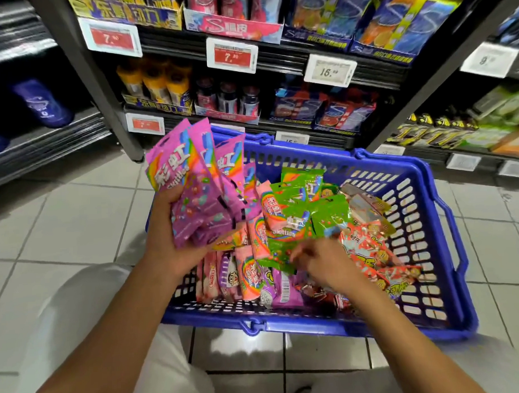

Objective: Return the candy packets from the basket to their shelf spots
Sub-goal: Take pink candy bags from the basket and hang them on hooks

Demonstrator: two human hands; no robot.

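Your left hand (168,229) grips a fan of purple packets (193,187) for shelving together, while your right hand (319,262), fingers loosely curled, digs beneath for more in the basket (433,316)

left grip (168,229) clenched (right (322,261) curled)

A blue basket (439,249) sits on the pale tiled floor (76,220), just before the foot of the dark shelves (276,48). The shelves carry rows of boxed and bottled sweets behind price tags (232,55) clipped to their front edges.
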